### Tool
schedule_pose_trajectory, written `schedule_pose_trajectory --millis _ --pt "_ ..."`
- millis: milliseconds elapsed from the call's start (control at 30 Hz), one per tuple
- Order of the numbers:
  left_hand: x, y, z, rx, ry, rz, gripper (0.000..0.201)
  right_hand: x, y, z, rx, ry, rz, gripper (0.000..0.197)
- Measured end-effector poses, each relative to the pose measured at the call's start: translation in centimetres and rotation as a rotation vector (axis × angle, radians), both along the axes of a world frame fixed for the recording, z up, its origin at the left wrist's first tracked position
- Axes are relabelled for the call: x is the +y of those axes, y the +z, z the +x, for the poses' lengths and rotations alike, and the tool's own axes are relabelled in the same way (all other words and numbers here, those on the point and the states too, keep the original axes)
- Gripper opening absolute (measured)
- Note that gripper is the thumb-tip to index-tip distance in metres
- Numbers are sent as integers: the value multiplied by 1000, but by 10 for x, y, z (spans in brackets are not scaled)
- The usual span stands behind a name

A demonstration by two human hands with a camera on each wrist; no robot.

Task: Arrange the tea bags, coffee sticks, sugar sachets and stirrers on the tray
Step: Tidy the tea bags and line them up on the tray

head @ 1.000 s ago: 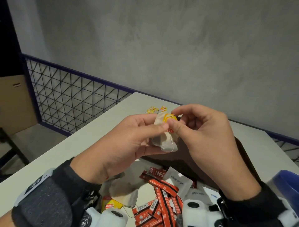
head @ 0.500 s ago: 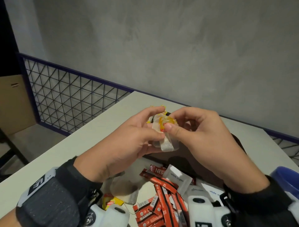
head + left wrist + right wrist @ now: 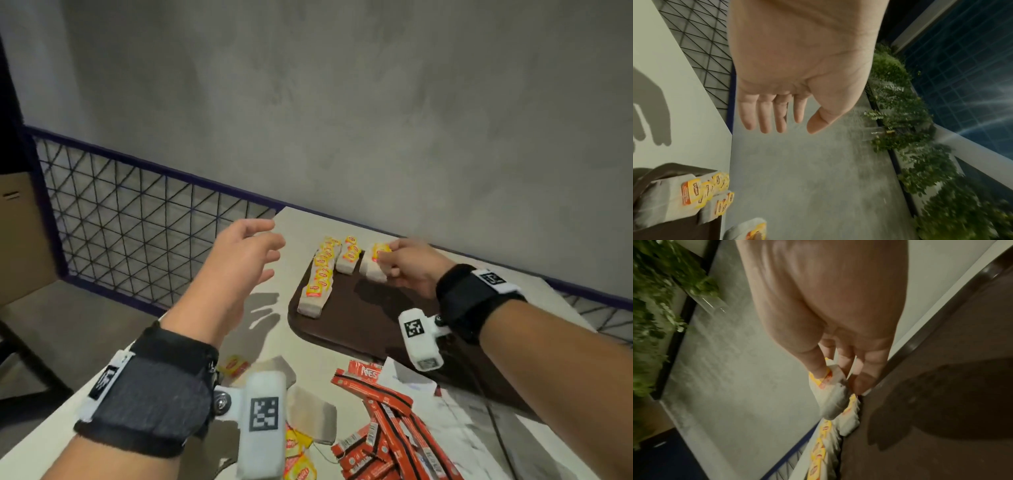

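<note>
A dark brown tray (image 3: pixel 363 318) lies on the white table (image 3: pixel 102 346). Rows of tea bags (image 3: pixel 320 277) with yellow tags stand along its far left part. My right hand (image 3: pixel 387 258) pinches a tea bag (image 3: pixel 371 263) by its yellow tag at the tray's far edge, beside the second row; in the right wrist view thumb and fingers hold that tea bag (image 3: pixel 831 392). My left hand (image 3: pixel 260 250) hovers above the table left of the tray, its fingers (image 3: pixel 764 113) spread, holding nothing. Red coffee sticks (image 3: pixel 380 421), white sugar sachets (image 3: pixel 407 380) and loose tea bags (image 3: pixel 308 414) lie near me.
A wire mesh railing (image 3: pixel 137 219) with a purple frame runs along the table's left and far edges. A grey concrete wall (image 3: pixel 342 102) rises behind. A cardboard box (image 3: pixel 20 233) stands on the floor at left.
Both hands held one tea bag in front of me before. Now the left hand has let go and moved left; the right hand has carried the tea bag to the tray's far edge.
</note>
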State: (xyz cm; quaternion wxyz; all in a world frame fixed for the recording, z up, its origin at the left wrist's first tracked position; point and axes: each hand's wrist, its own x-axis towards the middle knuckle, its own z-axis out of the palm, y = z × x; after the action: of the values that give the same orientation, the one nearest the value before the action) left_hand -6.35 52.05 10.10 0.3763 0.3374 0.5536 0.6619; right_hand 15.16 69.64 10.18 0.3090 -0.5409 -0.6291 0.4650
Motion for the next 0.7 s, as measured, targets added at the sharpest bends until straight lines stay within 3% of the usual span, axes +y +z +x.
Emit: schedule_pose_trajectory --millis 300,533,700 --pt "6 -5 -15 -94 13 9 20 41 -32 -45 -116 -39 -63 25" --pt "9 -8 -10 -105 -16 2 18 53 -43 -63 -57 -67 -99 16" --pt "10 -8 -12 -111 -4 9 17 55 -38 -58 -227 -140 -64 19"
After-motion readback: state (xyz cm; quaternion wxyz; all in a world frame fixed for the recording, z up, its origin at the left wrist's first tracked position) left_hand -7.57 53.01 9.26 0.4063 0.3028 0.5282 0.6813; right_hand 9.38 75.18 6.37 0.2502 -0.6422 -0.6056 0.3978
